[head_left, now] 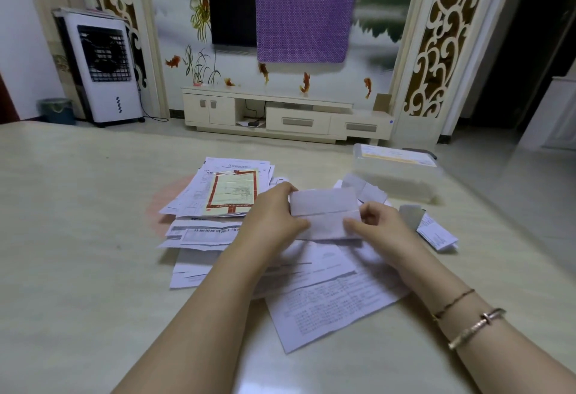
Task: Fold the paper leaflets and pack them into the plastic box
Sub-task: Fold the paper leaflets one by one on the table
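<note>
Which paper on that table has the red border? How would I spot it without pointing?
Start at the table and find the heap of white sheets just left of the person's left hand. On top of the far end of the heap lies a pale yellow leaflet. It alone has a thick red frame; the sheets around it are plain white with grey print.
</note>
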The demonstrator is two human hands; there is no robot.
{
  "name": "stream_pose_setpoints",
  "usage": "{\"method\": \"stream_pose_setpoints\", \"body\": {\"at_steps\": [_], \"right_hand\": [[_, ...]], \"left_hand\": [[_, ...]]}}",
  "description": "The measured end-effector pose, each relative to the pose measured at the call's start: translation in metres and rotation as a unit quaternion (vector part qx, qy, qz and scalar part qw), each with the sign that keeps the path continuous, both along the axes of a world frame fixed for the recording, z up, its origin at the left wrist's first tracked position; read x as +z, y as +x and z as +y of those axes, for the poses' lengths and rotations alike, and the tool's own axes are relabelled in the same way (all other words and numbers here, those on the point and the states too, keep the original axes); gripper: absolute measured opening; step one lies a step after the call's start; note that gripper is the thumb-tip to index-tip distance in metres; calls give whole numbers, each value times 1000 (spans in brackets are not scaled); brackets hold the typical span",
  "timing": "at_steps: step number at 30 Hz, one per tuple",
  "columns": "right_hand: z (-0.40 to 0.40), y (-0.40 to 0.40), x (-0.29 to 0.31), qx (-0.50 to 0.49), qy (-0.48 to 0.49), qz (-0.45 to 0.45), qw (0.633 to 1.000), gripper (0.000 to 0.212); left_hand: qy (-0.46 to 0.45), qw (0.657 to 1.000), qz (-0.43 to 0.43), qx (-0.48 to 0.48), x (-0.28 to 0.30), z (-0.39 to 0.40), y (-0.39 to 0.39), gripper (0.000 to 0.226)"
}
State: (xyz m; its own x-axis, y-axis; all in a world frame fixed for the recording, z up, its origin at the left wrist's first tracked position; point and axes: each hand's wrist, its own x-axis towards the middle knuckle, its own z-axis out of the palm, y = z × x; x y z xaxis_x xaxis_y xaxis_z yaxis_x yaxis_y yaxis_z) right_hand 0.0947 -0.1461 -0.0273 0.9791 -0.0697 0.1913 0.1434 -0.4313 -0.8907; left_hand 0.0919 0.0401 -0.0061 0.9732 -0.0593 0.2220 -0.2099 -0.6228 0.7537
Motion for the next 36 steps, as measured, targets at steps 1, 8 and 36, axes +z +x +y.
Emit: {"method": "stream_pose_setpoints", "body": {"at_steps": [1,8,36], "right_hand": [[1,-1,-1,-12,-20,-4,1000,11],[2,-8,-2,-29,-263,-41,963,41],[-6,-15,5,-32,-264,-28,963,14]], "left_hand": [[18,1000,4,2,-2,-1,-1,43],[136,990,-40,-3,-10,-8,-2,66],[158,985,-62,-44,-11,-9,-3,31]]}}
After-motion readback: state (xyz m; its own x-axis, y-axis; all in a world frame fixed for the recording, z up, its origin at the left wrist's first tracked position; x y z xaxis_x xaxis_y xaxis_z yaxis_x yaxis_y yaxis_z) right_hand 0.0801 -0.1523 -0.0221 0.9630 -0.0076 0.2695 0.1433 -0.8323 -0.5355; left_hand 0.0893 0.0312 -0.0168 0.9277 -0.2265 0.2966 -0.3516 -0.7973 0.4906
